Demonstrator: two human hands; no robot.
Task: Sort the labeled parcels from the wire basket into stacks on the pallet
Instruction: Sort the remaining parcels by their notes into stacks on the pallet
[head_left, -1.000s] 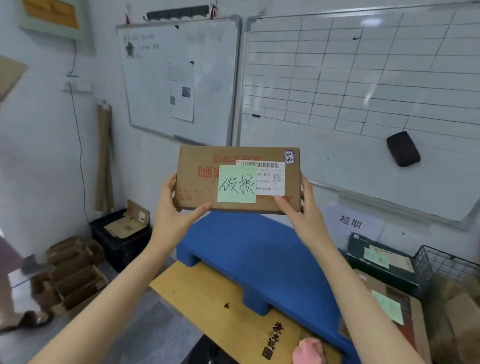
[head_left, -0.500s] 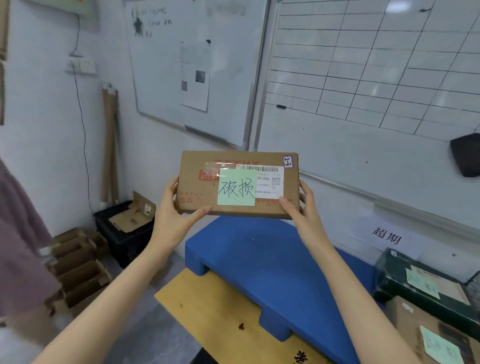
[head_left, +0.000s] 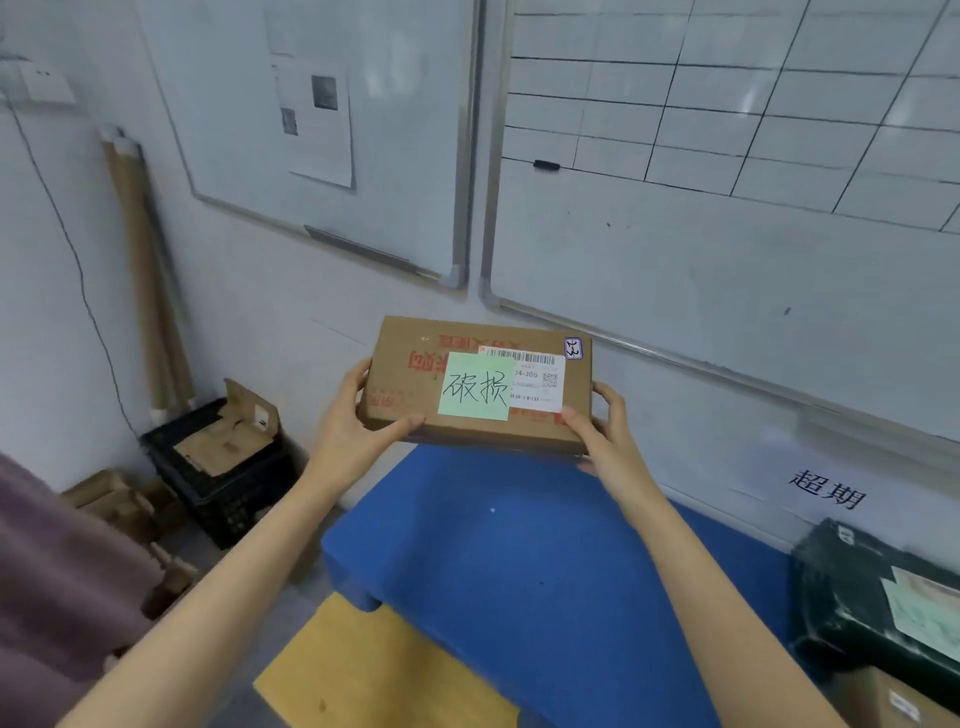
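The fingers of the left hand (head_left: 348, 415) and of the right hand (head_left: 605, 421) go partly behind the cardboard parcel (head_left: 400, 384) and are hidden there. The green note (head_left: 475, 387) covers part of the shipping label (head_left: 537, 379), whose small print is not readable. Right of the right hand, below it, a dark green box (head_left: 852, 597) is cut by the edge. Left of the left hand, a purple cloth (head_left: 52, 561) is cut too.
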